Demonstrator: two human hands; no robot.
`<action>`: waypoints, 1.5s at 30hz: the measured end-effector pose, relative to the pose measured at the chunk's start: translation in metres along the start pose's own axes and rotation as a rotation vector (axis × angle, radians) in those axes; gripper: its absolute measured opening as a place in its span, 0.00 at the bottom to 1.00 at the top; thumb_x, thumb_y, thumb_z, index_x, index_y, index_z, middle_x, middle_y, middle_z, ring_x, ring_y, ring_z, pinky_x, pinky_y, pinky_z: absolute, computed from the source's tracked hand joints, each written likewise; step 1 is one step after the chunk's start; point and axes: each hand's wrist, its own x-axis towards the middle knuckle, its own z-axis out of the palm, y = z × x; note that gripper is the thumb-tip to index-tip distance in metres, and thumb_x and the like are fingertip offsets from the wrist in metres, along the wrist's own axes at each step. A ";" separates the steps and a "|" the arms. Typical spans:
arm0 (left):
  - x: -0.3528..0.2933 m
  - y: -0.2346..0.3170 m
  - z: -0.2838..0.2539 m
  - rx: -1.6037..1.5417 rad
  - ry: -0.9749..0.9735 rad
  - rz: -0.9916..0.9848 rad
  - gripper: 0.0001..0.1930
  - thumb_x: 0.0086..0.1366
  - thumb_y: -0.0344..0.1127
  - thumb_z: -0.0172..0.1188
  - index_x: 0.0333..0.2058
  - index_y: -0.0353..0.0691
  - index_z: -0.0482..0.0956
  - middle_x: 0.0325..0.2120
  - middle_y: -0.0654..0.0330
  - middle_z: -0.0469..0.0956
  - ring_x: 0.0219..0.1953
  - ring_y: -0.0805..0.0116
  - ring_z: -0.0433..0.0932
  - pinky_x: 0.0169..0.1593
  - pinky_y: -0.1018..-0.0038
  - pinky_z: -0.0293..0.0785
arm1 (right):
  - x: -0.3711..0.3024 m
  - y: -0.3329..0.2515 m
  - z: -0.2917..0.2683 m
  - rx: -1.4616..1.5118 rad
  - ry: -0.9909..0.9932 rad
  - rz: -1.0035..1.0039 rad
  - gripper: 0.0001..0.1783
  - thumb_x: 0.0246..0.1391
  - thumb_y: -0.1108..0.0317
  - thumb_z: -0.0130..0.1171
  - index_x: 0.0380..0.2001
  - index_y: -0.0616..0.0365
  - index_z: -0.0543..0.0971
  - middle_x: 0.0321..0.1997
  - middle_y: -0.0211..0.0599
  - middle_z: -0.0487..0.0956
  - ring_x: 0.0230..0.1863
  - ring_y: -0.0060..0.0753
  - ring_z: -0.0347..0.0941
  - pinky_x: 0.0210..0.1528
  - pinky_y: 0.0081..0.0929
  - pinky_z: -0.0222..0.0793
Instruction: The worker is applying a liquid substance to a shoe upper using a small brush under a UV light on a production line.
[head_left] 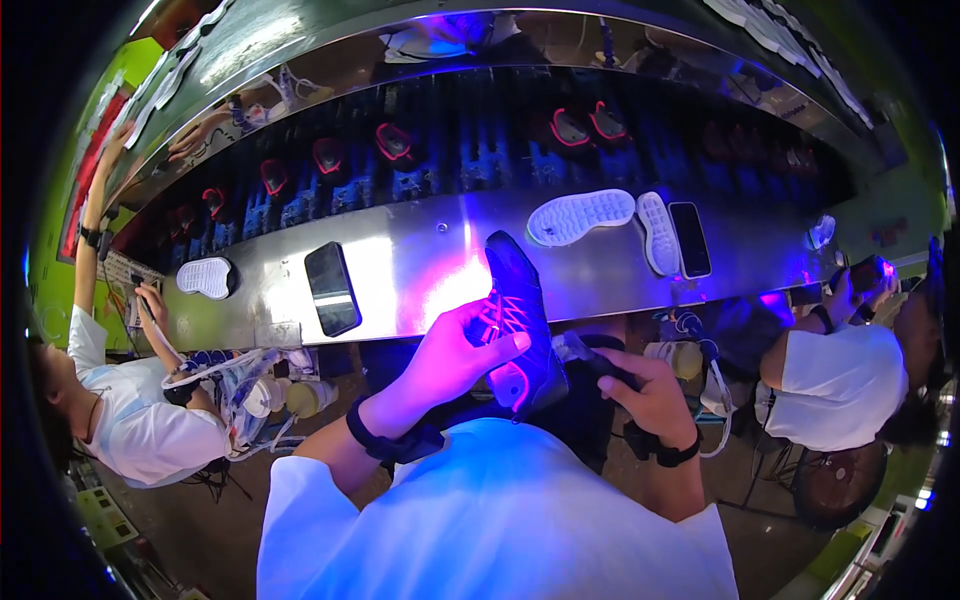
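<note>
My left hand (450, 355) is closed around the side of a dark lace-up shoe upper (525, 320), its thumb across the laces. The upper stands tilted in front of my chest with the toe pointing away from me, and pink-glowing lines show along its edge and heel. In my right hand (650, 388) is a dark-handled brush (610, 367), gripped with the fingers wrapped around it. The brush's pale tip lies close beside the upper's right side near the heel; whether it touches cannot be made out.
On the steel bench (400, 270) lie white soles (582, 217), a dark phone (332, 289) and another phone (690, 240). Behind it, a dark rack (480, 150) carries several pink-edged shoe uppers. Co-workers sit left and right; containers with tubes (265, 395) hang below the bench edge.
</note>
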 end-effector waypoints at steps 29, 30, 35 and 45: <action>-0.031 -0.032 -0.043 -1.010 -0.068 -0.533 0.26 0.72 0.58 0.60 0.57 0.44 0.75 0.45 0.55 0.81 0.43 0.61 0.84 0.50 0.60 0.88 | 0.046 -0.063 0.028 -0.753 0.055 -0.422 0.26 0.51 0.73 0.71 0.56 0.48 0.84 0.25 0.35 0.75 0.21 0.34 0.70 0.25 0.33 0.64; -0.030 -0.035 -0.043 -1.116 -0.062 -0.595 0.26 0.73 0.57 0.59 0.57 0.41 0.74 0.45 0.53 0.81 0.41 0.58 0.85 0.43 0.63 0.91 | 0.047 -0.064 0.030 -0.742 0.060 -0.439 0.26 0.51 0.73 0.70 0.56 0.48 0.84 0.25 0.34 0.76 0.21 0.33 0.70 0.25 0.32 0.64; -0.021 -0.053 -0.044 -1.378 -0.210 -0.698 0.30 0.75 0.60 0.53 0.57 0.35 0.72 0.42 0.45 0.82 0.34 0.55 0.86 0.34 0.68 0.91 | 0.054 -0.059 0.031 -0.686 0.086 -0.474 0.26 0.50 0.74 0.70 0.56 0.49 0.84 0.29 0.34 0.80 0.22 0.30 0.71 0.26 0.28 0.67; -0.025 -0.049 -0.030 -1.661 -0.514 -0.873 0.48 0.71 0.66 0.53 0.61 0.14 0.62 0.42 0.36 0.80 0.31 0.60 0.84 0.30 0.74 0.87 | 0.046 -0.022 0.033 -0.509 0.138 -0.464 0.27 0.50 0.77 0.70 0.56 0.52 0.84 0.33 0.38 0.82 0.29 0.34 0.77 0.34 0.30 0.72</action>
